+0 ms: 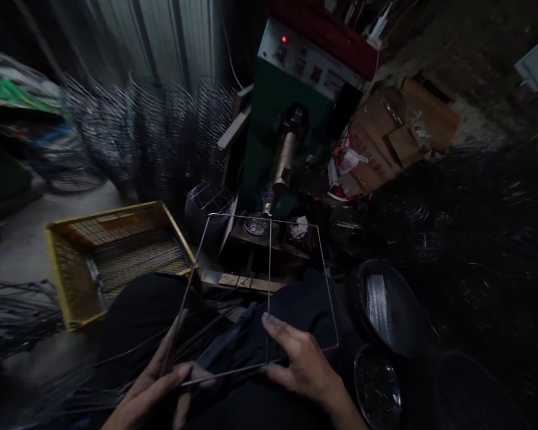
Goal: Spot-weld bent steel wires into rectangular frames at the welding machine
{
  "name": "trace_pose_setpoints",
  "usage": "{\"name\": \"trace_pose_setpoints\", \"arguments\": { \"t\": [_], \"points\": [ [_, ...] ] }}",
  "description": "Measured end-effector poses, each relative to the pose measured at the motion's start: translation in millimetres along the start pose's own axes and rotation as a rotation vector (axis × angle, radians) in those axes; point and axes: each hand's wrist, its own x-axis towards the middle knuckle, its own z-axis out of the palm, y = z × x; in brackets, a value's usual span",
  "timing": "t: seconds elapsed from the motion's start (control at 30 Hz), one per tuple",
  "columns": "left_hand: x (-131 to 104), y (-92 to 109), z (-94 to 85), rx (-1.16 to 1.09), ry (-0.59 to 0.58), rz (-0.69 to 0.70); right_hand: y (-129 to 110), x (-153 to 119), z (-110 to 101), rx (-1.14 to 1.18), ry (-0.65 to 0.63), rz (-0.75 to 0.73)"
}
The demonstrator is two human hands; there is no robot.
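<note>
A thin rectangular wire frame with a wire across its middle is held up over my lap. Its near left corner is gripped by my left hand, thumb and fingers closed on the wire. My right hand pinches the middle wire near its lower end. The frame's far edge reaches the metal electrode tip of a green machine; whether they touch I cannot tell. Several loose wires lie across my lap.
A yellow plastic crate with straight wires stands on the left. Stacked wire baskets line the wall behind it. A cardboard box sits right of the machine. A dark round tub holding a wire bundle and a bowl are at right.
</note>
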Motion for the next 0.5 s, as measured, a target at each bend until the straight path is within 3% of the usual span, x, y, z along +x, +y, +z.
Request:
{"name": "trace_pose_setpoints", "arguments": {
  "t": [0.5],
  "points": [
    [9.9, -2.5, -1.3, -0.068, -0.033, 0.043, 2.5, 10.9, -4.4, 0.012, 0.001, -0.014]
  ]
}}
